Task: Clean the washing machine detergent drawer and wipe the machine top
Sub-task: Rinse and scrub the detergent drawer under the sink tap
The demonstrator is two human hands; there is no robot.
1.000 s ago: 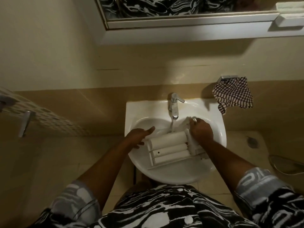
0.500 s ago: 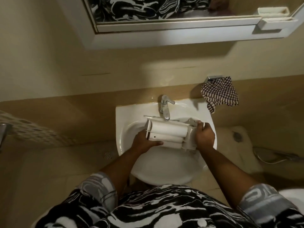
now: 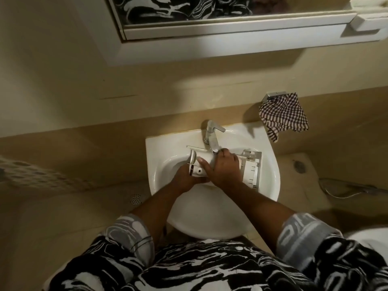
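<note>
Head view: The detergent drawer is held above the bowl of the sink, toward the sink's rear edge. It lies lengthwise from left to right. Its middle sits directly under the spout of the faucet, which stands at the centre of the rear edge. The drawer is white. Its ribbed end points toward the sink's right edge, and its rounded end points toward the left edge.

The left hand grasps the rounded left end of the drawer from below, with the fingers curled under it. The right hand lies over the middle of the drawer from above. The thumb extends left along the drawer's top and the fingers bend over its far side, just beneath the faucet spout. Both hands are closed on the drawer. Whether water is flowing cannot be determined.

A checked cloth hangs from a wall holder beyond the sink's rear right corner, clear of the sink. A mirror cabinet is mounted on the wall above. A floor drain is visible in the tiles left of the sink. A hose lies on the floor to the right.
</note>
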